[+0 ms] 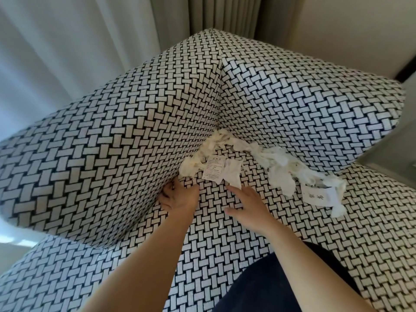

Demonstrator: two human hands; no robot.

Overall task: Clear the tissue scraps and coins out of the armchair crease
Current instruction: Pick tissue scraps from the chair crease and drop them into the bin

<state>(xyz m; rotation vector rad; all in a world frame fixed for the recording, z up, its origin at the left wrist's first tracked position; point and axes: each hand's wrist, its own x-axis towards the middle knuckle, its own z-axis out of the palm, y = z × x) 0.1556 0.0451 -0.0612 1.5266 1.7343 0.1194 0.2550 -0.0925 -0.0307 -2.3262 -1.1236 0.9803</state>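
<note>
Now two hands — left [177,198] fingers buried in crease, grip unclear; right [246,208] flat, open — two printed slips [213,167]

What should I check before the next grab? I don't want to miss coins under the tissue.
1. Tissue scraps reachable along the crease: ok.
2. Right hand free, flat on the seat cushion: ok.
3. Left hand free: cannot tell, its fingers are tucked in the crease beside the armrest.
4. Coins located: not ok, none visible.
5. Printed label lying among the scraps, kept apart: not ok.
</note>
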